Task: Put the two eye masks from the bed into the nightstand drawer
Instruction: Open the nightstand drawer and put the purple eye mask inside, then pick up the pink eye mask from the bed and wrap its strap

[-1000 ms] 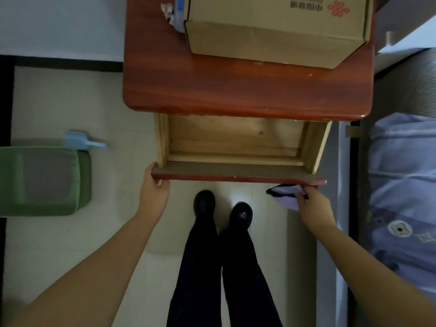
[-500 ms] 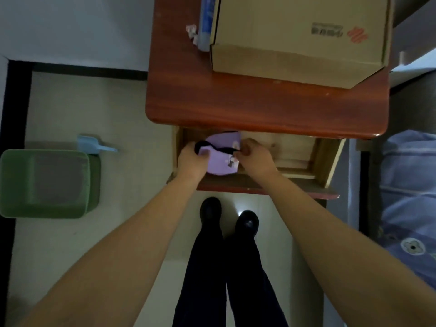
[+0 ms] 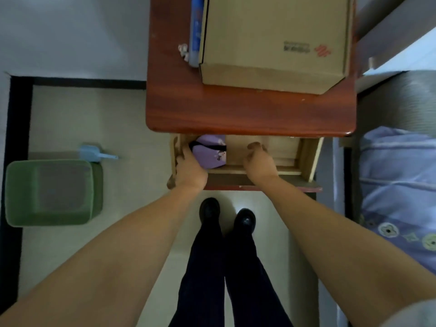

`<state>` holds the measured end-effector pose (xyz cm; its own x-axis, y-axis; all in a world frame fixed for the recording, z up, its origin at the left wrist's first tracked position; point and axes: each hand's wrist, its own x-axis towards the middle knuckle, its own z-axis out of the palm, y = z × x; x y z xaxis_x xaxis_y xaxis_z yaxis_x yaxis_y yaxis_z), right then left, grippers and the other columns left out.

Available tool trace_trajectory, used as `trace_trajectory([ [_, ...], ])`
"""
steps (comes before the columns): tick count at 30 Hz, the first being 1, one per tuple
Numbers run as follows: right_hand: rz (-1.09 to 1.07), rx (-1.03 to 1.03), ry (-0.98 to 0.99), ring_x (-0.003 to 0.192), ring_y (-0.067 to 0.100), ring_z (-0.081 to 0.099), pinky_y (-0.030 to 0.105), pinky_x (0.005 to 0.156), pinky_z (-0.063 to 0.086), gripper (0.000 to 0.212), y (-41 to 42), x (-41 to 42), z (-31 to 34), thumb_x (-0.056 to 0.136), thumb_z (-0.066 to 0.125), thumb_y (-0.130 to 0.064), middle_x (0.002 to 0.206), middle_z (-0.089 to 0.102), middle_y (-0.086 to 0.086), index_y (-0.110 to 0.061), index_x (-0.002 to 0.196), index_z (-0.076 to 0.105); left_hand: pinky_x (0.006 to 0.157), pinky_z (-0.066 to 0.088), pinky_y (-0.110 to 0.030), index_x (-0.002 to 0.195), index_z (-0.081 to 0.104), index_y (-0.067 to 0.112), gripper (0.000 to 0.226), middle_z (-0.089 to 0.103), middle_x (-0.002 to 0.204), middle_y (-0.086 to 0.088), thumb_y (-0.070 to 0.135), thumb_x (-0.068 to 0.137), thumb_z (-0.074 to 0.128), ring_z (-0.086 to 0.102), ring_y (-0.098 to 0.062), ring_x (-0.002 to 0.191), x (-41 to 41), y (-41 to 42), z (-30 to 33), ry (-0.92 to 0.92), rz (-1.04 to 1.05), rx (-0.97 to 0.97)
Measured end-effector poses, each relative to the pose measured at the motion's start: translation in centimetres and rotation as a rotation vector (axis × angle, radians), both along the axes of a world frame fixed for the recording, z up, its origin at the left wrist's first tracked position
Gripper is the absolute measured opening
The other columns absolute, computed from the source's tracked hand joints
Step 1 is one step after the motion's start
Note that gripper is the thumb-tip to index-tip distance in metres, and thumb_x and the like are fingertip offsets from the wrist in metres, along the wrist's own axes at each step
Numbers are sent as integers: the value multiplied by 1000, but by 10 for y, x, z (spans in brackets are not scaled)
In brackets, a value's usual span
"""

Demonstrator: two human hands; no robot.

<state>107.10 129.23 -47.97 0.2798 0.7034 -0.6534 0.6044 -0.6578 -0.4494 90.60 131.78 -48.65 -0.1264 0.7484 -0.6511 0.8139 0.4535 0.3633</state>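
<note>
left grip holds purple eye mask inside open drawer; right grip curled, empty.

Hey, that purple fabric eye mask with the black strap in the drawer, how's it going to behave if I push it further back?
The purple fabric eye mask looks soft and bunched, so it will probably crumple rather than slide stiffly. Its black strap lies loose and might snag on the wooden drawer. It seems light; the left hand alone should move it.

Cardboard box: red knot-shaped logo printed on top. Dark lettering beside the logo, too blurred to read.
</note>
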Motion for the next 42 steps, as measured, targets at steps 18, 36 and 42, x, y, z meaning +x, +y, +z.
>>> trace_trajectory([
  [18,-232,194,-694,141,25,20,55,112,11,47,-130,266,248,96,28,-43,151,29,7,-22,138,35,88,46,-45,133,35,11,45,50,127,-15,33,94,41,47,-34,116,303,-12,256,-153,-1290,525],
  [36,-470,-20,-510,142,23,18,55,113,5,47,-215,601,15,96,30,-39,151,30,8,-20,139,34,96,42,-48,139,29,10,52,33,143,-17,19,91,45,38,-34,125,758,-79,52,-158,-1571,381],
  [42,-580,273,-749,128,28,47,60,110,17,41,-223,593,-21,86,45,-32,132,56,12,-12,120,57,105,32,-43,144,22,11,60,32,147,-14,26,92,48,31,-31,134,811,-76,-1,-86,-1495,682],
])
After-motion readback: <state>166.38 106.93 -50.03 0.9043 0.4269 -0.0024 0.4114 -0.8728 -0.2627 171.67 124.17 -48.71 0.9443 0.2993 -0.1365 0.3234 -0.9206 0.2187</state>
